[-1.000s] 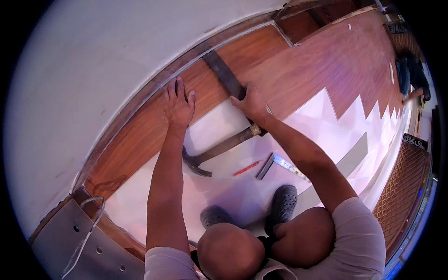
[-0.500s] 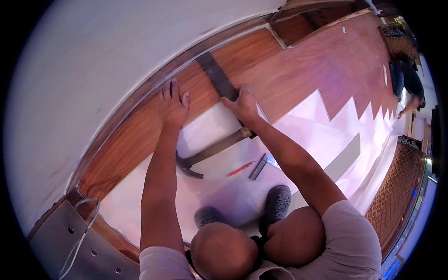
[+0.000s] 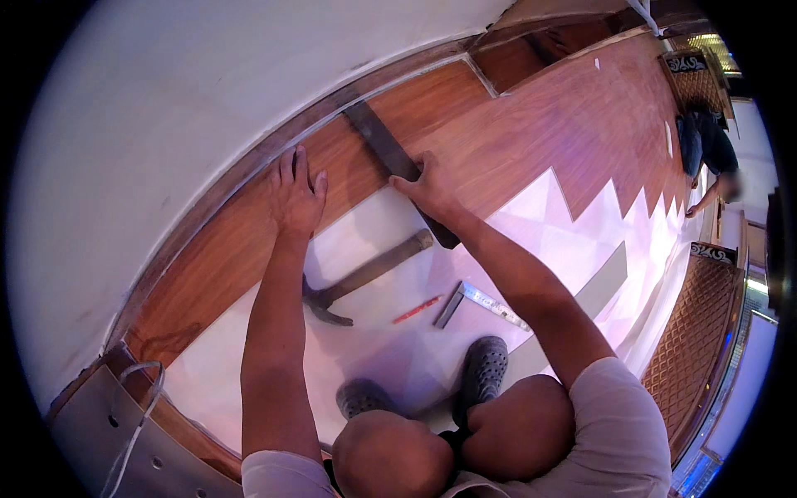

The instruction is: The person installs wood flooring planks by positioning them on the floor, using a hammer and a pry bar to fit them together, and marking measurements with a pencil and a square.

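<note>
Pressing flat and spread, the left hand (image 3: 296,195) holds the wooden plank (image 3: 274,224), the right hand (image 3: 429,189) gripping a dark metal bar (image 3: 390,158).

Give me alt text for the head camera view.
A crouching person presses the left hand flat on a wood plank by the wall while the right hand grips a dark metal bar. A hammer, red pencil and square lie on the white underlay.

The floor planks (image 3: 531,124) in the upper middle look like smooth, shiny brown wood. The underlay (image 3: 390,332) is pale and matt. The square ruler (image 3: 481,303) looks like metal.
</note>
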### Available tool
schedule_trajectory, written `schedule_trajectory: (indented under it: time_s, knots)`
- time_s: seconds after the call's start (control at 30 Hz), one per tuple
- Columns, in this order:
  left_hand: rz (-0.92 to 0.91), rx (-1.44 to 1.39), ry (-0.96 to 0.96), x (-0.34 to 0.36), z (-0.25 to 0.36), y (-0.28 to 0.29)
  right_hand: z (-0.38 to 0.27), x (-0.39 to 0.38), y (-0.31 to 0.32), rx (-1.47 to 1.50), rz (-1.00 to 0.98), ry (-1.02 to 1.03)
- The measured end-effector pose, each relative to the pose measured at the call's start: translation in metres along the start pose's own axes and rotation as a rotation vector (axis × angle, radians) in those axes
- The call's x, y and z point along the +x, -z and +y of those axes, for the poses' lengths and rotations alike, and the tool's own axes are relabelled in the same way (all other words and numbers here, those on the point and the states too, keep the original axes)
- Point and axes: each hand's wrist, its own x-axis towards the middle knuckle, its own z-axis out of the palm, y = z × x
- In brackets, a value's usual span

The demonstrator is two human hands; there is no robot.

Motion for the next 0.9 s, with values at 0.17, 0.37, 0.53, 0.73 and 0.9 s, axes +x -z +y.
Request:
schedule_trajectory:
  time_s: [0.17, 0.37, 0.53, 0.73, 0.9]
  knots:
    - [0.05, -0.023, -0.033, -0.001, -0.006, 0.0, -0.012, 0.002, 0.006, -0.083, -0.098, -0.045]
    - [0.006, 0.059, 0.026, 0.027, 0.012, 0.003, -0.033, 0.005, 0.011, -0.442, -0.187, -0.049]
    - [0.363, 0.058, 0.115, 0.069, 0.025, -0.04, -0.018, 0.02, -0.013, -0.562, -0.085, 0.106]
    - [0.414, -0.025, 0.347, 0.078, 0.036, -0.059, -0.028, 0.041, -0.026, -0.52, -0.056, 0.021]
    - [0.417, -0.024, 0.336, 0.08, 0.03, -0.068, -0.027, 0.064, -0.048, -0.505, 0.091, 0.035]
